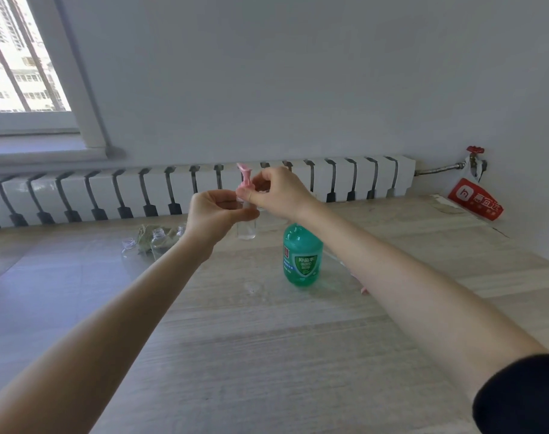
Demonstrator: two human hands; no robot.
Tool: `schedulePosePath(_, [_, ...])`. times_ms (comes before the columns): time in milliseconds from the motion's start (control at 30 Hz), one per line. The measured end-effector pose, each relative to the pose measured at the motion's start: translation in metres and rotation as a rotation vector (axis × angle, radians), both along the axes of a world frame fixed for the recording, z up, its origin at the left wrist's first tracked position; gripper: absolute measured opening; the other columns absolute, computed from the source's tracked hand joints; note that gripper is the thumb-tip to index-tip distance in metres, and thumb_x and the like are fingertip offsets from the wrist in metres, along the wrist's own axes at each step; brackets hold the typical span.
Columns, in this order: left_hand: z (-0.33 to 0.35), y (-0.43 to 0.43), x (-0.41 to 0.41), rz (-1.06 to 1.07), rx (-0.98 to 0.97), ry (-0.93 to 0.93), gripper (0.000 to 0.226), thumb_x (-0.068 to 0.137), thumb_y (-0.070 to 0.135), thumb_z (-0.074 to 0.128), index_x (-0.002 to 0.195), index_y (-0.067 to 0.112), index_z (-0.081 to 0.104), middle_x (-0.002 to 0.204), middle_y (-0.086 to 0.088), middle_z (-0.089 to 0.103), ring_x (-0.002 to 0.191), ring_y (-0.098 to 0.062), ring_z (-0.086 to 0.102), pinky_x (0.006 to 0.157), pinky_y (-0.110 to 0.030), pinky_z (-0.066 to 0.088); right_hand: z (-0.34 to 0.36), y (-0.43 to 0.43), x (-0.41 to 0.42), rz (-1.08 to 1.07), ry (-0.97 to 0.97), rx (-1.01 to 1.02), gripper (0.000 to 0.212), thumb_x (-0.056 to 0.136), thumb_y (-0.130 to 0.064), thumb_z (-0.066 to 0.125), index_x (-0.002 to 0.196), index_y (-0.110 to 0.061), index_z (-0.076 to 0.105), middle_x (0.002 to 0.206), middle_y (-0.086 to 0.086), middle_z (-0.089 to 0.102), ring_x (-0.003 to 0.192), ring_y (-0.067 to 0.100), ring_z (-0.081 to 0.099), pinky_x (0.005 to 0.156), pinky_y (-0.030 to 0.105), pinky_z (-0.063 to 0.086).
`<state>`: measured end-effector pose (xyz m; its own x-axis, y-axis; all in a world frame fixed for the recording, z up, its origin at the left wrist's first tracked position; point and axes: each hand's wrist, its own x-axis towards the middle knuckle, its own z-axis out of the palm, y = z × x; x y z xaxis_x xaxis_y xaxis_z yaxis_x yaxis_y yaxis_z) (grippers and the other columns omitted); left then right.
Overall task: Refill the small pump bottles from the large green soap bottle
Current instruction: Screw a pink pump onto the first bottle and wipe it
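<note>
1. Nearest the camera, two bare forearms reach in from the bottom corners of the frame. A dark sleeve (523, 393) covers the right arm at the lower right edge.
2. A pale wooden table (266, 355) fills the lower half of the frame.
3. Just right of centre, the large green soap bottle (302, 258) stands upright on the table, directly below the right wrist.
4. At centre, above it in the frame, the hands meet. The left hand (215, 214) curls its fingers round the upper part of a small clear bottle (246, 230), holding it upright.
5. The right hand (281, 191) pinches the pink pump (245, 180) at that bottle's top. It is unclear whether the pump is screwed on.
6. Left of centre, farther back, small clear bottles (159, 242) with open threaded necks stand together on the table.
7. Behind everything, a white radiator (204, 186) runs along the wall. A window (19, 57) sits at the upper left, and a red bag (475, 198) hangs at the right.
</note>
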<state>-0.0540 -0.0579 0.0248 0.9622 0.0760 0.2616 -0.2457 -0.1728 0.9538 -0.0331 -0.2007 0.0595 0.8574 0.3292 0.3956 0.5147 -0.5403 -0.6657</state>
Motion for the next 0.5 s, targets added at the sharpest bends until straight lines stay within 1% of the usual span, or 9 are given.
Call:
schedulePosePath(67, [0.001,0.002,-0.001,-0.064,0.000,0.019,0.029,0.064,0.004,0.083,0.090,0.007,0.072,0.086,-0.007,0.074,0.083,-0.022,0.072,0.080,-0.030,0.056,0.005,-0.003,0.000,0.062,0.084,0.006,0.030,0.086,-0.031,0.067,0.096,-0.003,0.069,0.088,0.010,0.069,0.084,0.022,0.063,0.080,0.032,0.048])
schedulePosePath(133, [0.001,0.004,-0.001,-0.091,-0.002,0.030,0.029,0.064,0.003,0.082,0.091,0.006,0.072,0.089,-0.009,0.074,0.086,-0.024,0.071,0.083,-0.032,0.056,0.007,-0.005,0.000,0.075,0.092,-0.014,0.030,0.085,-0.029,0.069,0.100,-0.004,0.070,0.096,0.008,0.071,0.095,0.021,0.065,0.089,0.032,0.047])
schedulePosePath(200, [0.000,0.003,0.000,-0.065,-0.007,0.006,0.029,0.064,0.002,0.082,0.091,0.007,0.072,0.088,-0.007,0.075,0.085,-0.023,0.072,0.083,-0.032,0.056,0.003,0.000,0.003,0.009,0.018,-0.025,0.030,0.082,-0.033,0.071,0.094,-0.006,0.072,0.091,0.007,0.072,0.089,0.020,0.066,0.086,0.033,0.050])
schedulePosePath(300, [-0.003,-0.004,0.000,0.001,-0.011,-0.052,0.030,0.063,0.005,0.084,0.091,0.008,0.073,0.085,-0.005,0.075,0.081,-0.019,0.072,0.081,-0.031,0.057,-0.005,0.011,0.004,-0.141,-0.101,0.001,0.030,0.080,-0.038,0.071,0.083,-0.008,0.074,0.075,0.004,0.072,0.071,0.016,0.066,0.073,0.036,0.054])
schedulePosePath(367, [-0.005,-0.003,0.003,-0.009,0.006,-0.057,0.032,0.064,0.010,0.085,0.094,0.008,0.072,0.088,-0.007,0.074,0.084,-0.021,0.071,0.083,-0.034,0.057,-0.007,0.011,0.005,-0.163,-0.117,-0.014,0.033,0.082,-0.039,0.069,0.080,-0.007,0.073,0.071,0.006,0.070,0.067,0.017,0.064,0.070,0.035,0.054])
schedulePosePath(433, [-0.004,0.005,0.006,-0.112,0.096,0.004,0.041,0.066,0.021,0.083,0.103,0.009,0.070,0.097,-0.009,0.073,0.092,-0.020,0.069,0.091,-0.037,0.054,-0.004,0.006,0.006,-0.097,-0.063,-0.049,0.036,0.084,-0.037,0.067,0.083,-0.001,0.071,0.076,0.010,0.071,0.071,0.022,0.065,0.073,0.036,0.051])
schedulePosePath(500, [-0.002,0.015,0.007,-0.284,0.211,0.102,0.054,0.068,0.032,0.077,0.116,0.013,0.064,0.109,-0.003,0.070,0.104,-0.016,0.065,0.099,-0.038,0.047,-0.001,-0.001,0.006,-0.018,-0.005,-0.075,0.039,0.086,-0.036,0.066,0.090,0.003,0.068,0.085,0.016,0.070,0.079,0.029,0.065,0.079,0.041,0.050])
